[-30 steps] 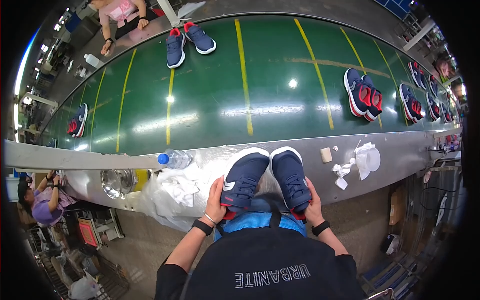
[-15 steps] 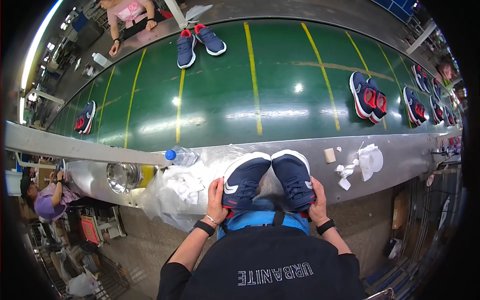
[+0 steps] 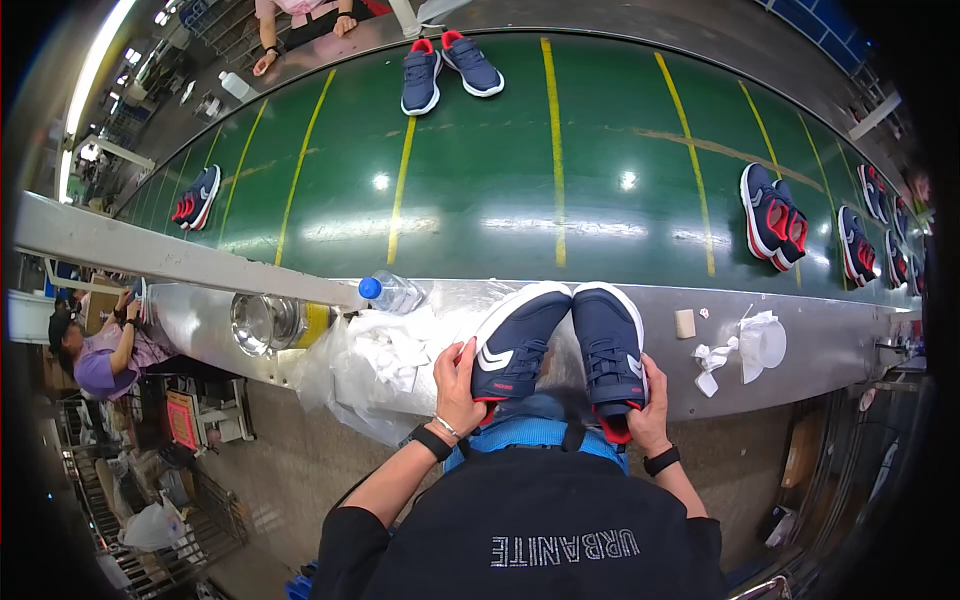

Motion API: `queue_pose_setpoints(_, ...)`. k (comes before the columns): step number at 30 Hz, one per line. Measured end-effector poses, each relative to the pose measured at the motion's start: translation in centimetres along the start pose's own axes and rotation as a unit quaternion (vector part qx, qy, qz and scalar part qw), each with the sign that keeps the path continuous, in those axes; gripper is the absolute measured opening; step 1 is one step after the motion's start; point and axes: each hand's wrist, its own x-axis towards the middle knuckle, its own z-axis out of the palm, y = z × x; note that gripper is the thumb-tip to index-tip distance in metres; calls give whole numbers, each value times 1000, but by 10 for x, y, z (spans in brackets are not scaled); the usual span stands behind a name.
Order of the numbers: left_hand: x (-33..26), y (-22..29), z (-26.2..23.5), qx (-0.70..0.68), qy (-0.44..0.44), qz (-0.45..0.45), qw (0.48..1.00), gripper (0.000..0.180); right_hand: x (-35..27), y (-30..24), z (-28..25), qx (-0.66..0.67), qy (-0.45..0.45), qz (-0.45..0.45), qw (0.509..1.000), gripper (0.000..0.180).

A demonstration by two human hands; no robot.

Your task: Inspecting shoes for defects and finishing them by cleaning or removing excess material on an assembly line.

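Observation:
A pair of navy sneakers with white soles and red lining is in my hands, toes pointing away from me, over the near edge of the metal ledge. My left hand (image 3: 460,390) is closed round the heel end of the left sneaker (image 3: 520,335). Gripping the right sneaker (image 3: 608,345) by its outer heel side is my right hand (image 3: 652,408). The toes of the two shoes almost touch, and their heels are farther apart. Some of my fingers are hidden behind the shoes.
Beyond the metal ledge (image 3: 640,297) runs a green conveyor belt (image 3: 480,170) carrying more sneakers (image 3: 773,215). Left of my hands are a blue-capped bottle (image 3: 392,292), crumpled white paper (image 3: 390,350) and a round metal container (image 3: 265,322). White scraps (image 3: 716,362) lie to the right. Two co-workers are nearby.
The view has swung, so the surroundings sit differently in the picture. The right sneaker has turned to point straighter ahead, and the heels are slightly farther apart. Both hands keep their hold.

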Motion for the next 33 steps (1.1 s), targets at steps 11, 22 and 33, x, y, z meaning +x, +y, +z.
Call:
queue_pose_setpoints(11, 8, 26, 33, 153, -159, -56, 974, 110, 9, -15, 26, -216, -23, -25, 976, 77)
queue_pose_setpoints(22, 26, -28, 45, -85, -224, -171, 956, 69, 24, 140, -105, -301, 177, 134, 928, 18)
queue_pose_setpoints(33, 1, -27, 51, -151, -169, -162, 960, 62, 89, -65, 44, 55, 26, 11, 998, 9)
